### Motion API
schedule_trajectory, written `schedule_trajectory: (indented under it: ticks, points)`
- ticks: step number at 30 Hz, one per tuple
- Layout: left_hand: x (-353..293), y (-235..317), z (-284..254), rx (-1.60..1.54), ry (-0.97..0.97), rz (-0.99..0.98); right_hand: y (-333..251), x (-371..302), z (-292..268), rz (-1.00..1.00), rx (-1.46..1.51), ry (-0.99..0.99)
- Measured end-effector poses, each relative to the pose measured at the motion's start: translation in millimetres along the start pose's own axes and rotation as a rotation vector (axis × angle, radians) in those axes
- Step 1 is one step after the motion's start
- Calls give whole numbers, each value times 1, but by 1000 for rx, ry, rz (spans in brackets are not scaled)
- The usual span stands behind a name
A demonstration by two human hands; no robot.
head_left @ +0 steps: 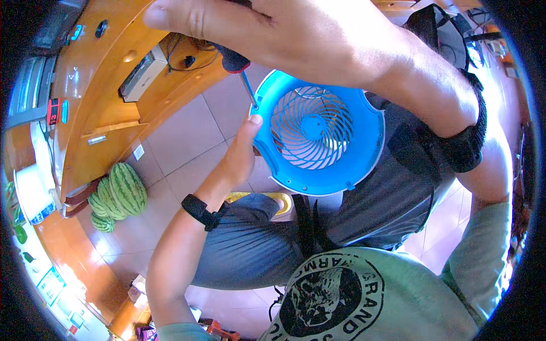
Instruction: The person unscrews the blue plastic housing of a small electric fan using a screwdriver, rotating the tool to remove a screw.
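Nearest you, your right hand (pixel 284 40) fills the upper edge, its thumb stretched out to the left while it holds the dark handle of a screwdriver (pixel 233 60); your other right fingers are hidden, so I cannot tell how they lie. The handle ends in a red collar, and the thin metal shaft slants down to the rim of a blue fan grille (pixel 313 126), where its tip meets a screw hole. Your pale green shirt (pixel 409 295) carries a round black print, an animal's head ringed by large capital lettering.

The grille is in front of you, above your lap: round, smooth, glossy plastic, with thin curved ribs swirling around a solid central hub and small holes in the rim. Your left hand (pixel 242 153) pinches its left edge, thumb on the rim just below the screwdriver tip, fingers mostly hidden behind. A black wristband (pixel 203 212) circles your left wrist.

Beyond are your grey trousers (pixel 244 253), woven cloth with soft folds, and a yellow slipper (pixel 282 203) on pale, square floor tiles (pixel 182 131). Farther left, striped green watermelons (pixel 122 190) sit beside a varnished, orange-brown wooden cabinet (pixel 94 74), whose open shelf holds a white box (pixel 149 73) with print too small to read.
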State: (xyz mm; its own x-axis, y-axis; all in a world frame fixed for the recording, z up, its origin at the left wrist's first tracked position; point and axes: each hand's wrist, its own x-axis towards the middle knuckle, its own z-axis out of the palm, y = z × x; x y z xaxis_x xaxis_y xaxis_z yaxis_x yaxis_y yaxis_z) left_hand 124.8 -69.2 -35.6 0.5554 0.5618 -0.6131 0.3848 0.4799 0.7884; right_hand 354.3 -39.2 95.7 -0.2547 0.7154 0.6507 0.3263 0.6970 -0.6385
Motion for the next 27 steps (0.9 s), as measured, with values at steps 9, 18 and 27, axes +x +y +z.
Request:
schedule_trajectory:
  ticks: [9, 18, 27]
  points:
    - [1, -17, -9, -27, -17, -59, -16, -1, 14, 67, 17, -140]
    - [10, -16, -2, -83, -91, -49, -46, 32, -14, 191, -418, -765]
    - [13, -24, -4, -128, -102, -14, -11, -56, 8, 582, 1665, 214]
